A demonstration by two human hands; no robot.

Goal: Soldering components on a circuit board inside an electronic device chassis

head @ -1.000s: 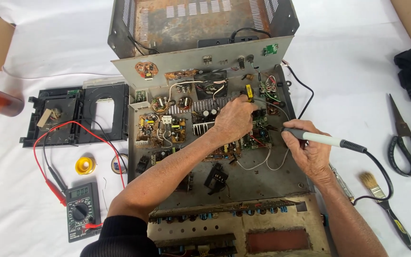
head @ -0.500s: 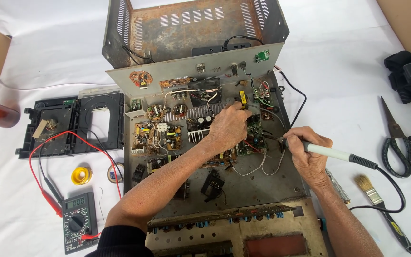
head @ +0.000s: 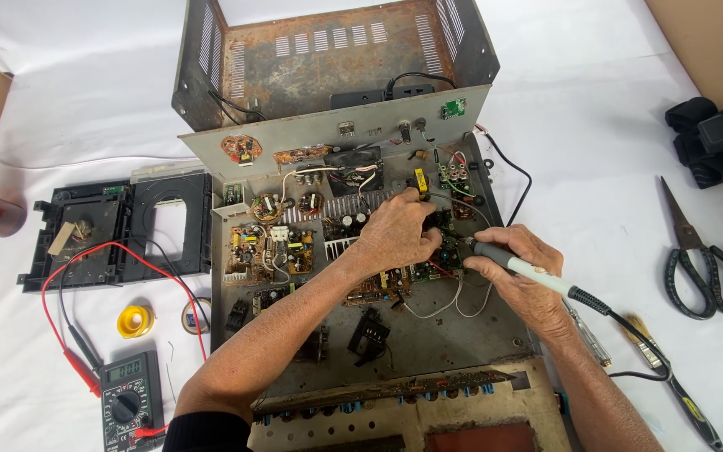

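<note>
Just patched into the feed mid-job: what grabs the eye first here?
The opened metal chassis in the middle, packed with small circuit boards and wires, with its rusty cover standing open behind. Over the boards, the right hand holds a soldering iron like a pen while the left hand presses on parts beside its tip. At lower left a multimeter lies with red and black leads; scissors lie far right.

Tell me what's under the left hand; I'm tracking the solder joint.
Under the left hand lie small circuit boards in the open chassis. The soldering iron tip and joint are covered.
</note>
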